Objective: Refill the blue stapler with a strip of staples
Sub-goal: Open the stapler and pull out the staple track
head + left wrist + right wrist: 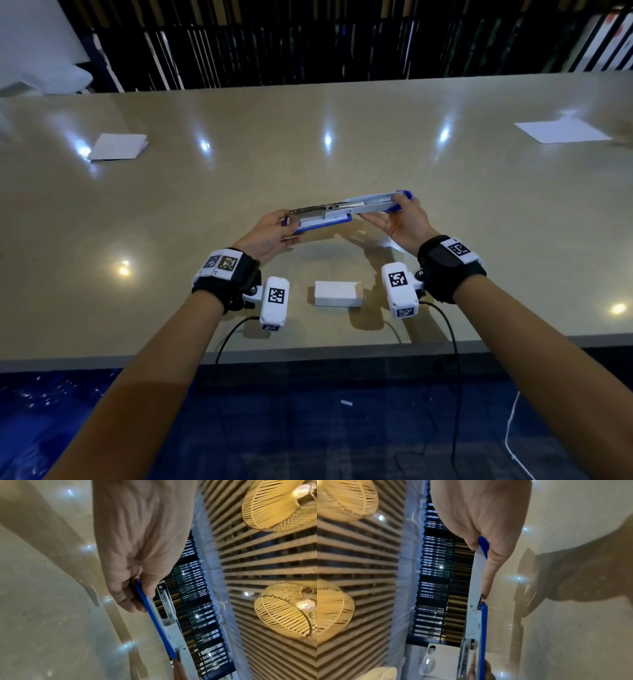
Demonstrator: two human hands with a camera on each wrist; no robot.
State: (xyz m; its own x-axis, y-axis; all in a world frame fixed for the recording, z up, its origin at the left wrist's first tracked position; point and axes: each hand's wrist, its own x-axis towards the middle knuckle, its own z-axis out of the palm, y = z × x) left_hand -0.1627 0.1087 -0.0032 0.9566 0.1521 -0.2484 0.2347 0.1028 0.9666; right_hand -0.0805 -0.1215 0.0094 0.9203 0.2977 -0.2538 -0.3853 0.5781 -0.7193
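Note:
The blue stapler (346, 209) is swung fully open and held flat above the table, its metal staple channel (322, 209) facing up. My left hand (270, 229) grips the base end with the channel, thumb on top and fingers under. My right hand (400, 219) holds the blue-and-white top cover end (394, 202). The left wrist view shows my left hand (137, 595) pinching the stapler's blue edge (154, 618). In the right wrist view my right hand (488, 555) clamps the white cover (476, 582). A small white staple box (338, 293) lies on the table below the stapler.
The beige table (308, 154) carries a folded white paper (118, 146) at far left and a white sheet (561, 130) at far right. A dark slatted wall stands behind the table. Cables hang over the near edge above blue carpet.

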